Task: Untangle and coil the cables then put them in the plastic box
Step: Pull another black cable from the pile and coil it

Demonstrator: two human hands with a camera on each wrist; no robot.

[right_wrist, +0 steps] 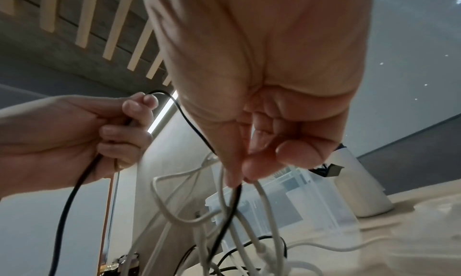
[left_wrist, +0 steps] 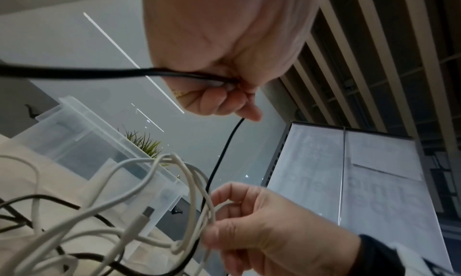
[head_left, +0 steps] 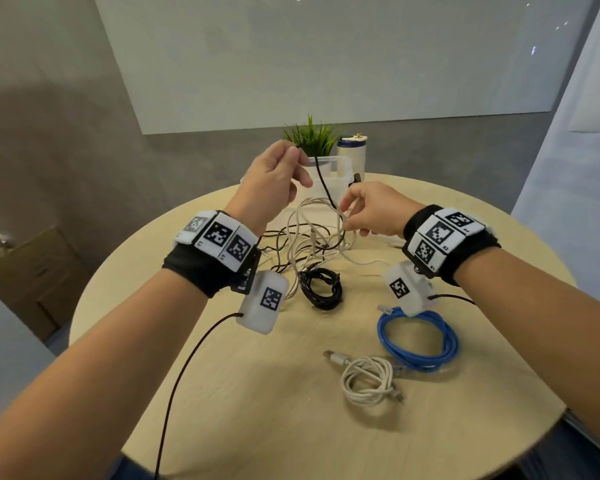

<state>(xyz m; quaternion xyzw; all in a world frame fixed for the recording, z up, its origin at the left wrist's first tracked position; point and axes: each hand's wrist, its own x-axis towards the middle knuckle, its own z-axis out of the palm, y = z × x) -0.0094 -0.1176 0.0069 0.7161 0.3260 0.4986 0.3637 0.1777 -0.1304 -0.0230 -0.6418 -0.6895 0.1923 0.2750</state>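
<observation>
Black cable is held up by the left hand, fingers curled round it, above the middle of the round table; it runs down into the white loops pinched by the right hand just above the tangle. The plastic box stands at twelve o'clock, open and behind the hands. Three coils are already laid out: a black coil near the centre, a blue coil at four o'clock and a white coil at five o'clock. For the step in hand, judged to be the freeing of the black cable, the white loops are best kept loose and spread while the black one is drawn through slowly, so that no knot is tightened; a plug end should be fed through first. Where the black cable crosses inside the tangle cannot be made out, its far end is hidden, and the box's inside is blocked by the hands. A plant and a white container are seen beyond the box.
</observation>
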